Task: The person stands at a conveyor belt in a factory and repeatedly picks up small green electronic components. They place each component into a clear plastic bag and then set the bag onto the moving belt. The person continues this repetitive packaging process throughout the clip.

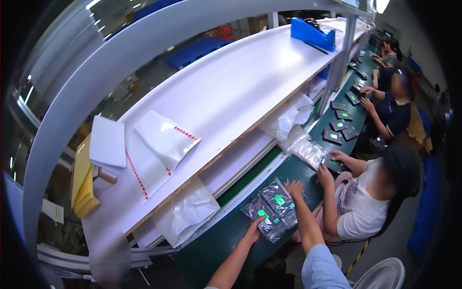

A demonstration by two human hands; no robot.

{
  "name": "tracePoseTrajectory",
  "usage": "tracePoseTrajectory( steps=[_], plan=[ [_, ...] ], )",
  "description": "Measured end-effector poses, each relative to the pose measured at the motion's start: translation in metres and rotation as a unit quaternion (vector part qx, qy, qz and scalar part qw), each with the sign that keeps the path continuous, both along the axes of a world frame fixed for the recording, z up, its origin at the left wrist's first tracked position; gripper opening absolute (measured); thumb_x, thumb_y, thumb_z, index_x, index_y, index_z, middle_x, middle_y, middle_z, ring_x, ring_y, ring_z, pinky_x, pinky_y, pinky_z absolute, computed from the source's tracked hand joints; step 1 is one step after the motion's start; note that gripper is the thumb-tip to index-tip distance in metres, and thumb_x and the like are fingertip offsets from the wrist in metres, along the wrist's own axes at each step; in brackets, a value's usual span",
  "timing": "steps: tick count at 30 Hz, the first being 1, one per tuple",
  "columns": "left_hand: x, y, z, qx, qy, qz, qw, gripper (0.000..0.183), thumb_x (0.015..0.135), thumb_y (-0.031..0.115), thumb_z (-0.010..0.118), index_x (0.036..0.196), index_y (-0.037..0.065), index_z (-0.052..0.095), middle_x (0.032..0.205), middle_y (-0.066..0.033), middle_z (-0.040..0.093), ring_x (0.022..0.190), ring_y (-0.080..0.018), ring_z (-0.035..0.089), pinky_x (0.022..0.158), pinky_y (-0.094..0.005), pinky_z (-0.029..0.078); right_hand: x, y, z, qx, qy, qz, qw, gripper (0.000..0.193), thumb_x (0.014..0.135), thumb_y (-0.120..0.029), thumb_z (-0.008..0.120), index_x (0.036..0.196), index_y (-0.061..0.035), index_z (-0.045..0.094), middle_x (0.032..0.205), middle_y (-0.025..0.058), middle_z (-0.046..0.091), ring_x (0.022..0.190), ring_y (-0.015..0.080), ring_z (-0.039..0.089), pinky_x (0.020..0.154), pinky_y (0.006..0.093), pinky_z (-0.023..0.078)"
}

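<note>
Lower centre of the frame: two bagged devices lie side by side on the green conveyor belt [226,236]. Each is a dark flat unit with a lit green patch, sealed in a clear shiny bag.

Left hand [253,230]: comes up from the lower edge, fingers stretched flat, tips resting on the near bagged device [263,217]. Flat touch, nothing gripped.

Right hand [294,189]: forearm in a light blue sleeve [320,267], hand spread, palm down, on the right edge of the far bagged device [279,200]. Pressing or steadying, not closed round it.

The two bags touch or overlap slightly; cannot tell which lies on top.

Just right of centre: a seated co-worker in a white top [361,207] has both hands on the belt, one at a small dark device [333,164], with a pile of clear bags [308,150] just beside it.

Upper right: further dark devices with green patches [340,126] sit in a row along the belt; more people are seated beyond.

Above the belt, a long white shelf [231,91] runs diagonally across the frame. On its left part lie white mailer bags with red-striped strips [159,144]. A blue bin [312,33] stands at its far end, top of the frame. Loose clear plastic sheets [187,212] hang below the shelf, left of the hands. A white fan [380,275] shows at lower right.
</note>
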State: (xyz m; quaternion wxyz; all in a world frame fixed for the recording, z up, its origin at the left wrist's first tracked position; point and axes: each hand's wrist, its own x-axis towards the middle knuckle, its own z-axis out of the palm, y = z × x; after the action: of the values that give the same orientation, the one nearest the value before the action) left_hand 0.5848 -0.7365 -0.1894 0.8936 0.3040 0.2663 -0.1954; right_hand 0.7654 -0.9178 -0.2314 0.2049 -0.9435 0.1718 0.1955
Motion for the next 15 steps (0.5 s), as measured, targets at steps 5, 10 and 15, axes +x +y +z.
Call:
tracePoseTrajectory(
  steps=[5, 10, 15],
  plan=[
    [-0.035, 0.026, 0.007, 0.007, 0.021, 0.011, 1.000, 0.041, 0.074, 0.014, 0.064, 0.111, 0.003, 0.049, 0.102, -0.0083, 0.057, 0.095, -0.0213, 0.056, 0.088, -0.0364, 0.043, -0.023, 0.036, -0.063, -0.092, -0.139, 0.083, 0.983, 0.030, 0.078, -0.035, 0.050, 0.095, -0.0105, 0.051, 0.102, 0.0096, 0.046, 0.099, 0.0284, 0.044, 0.069, 0.0529, 0.043],
    [-0.103, 0.076, 0.004, 0.010, 0.058, 0.082, 0.995, 0.041, 0.072, 0.011, 0.066, 0.110, 0.004, 0.051, 0.100, -0.0072, 0.059, 0.094, -0.0201, 0.057, 0.087, -0.0343, 0.043, -0.081, 0.110, -0.077, -0.175, -0.235, 0.177, 0.940, 0.008, 0.078, -0.018, 0.048, 0.085, -0.0151, 0.050, 0.087, 0.0053, 0.045, 0.087, 0.0219, 0.048, 0.055, 0.0459, 0.046],
    [-0.176, 0.115, 0.024, -0.007, 0.080, 0.132, 0.988, 0.035, 0.074, 0.014, 0.063, 0.105, 0.003, 0.053, 0.100, -0.0082, 0.059, 0.092, -0.0211, 0.057, 0.088, -0.0360, 0.043, -0.141, 0.175, -0.080, -0.124, -0.256, 0.245, 0.927, 0.008, 0.078, -0.018, 0.048, 0.086, -0.0143, 0.050, 0.092, 0.0049, 0.044, 0.089, 0.0203, 0.047, 0.060, 0.0430, 0.046]
  ],
)
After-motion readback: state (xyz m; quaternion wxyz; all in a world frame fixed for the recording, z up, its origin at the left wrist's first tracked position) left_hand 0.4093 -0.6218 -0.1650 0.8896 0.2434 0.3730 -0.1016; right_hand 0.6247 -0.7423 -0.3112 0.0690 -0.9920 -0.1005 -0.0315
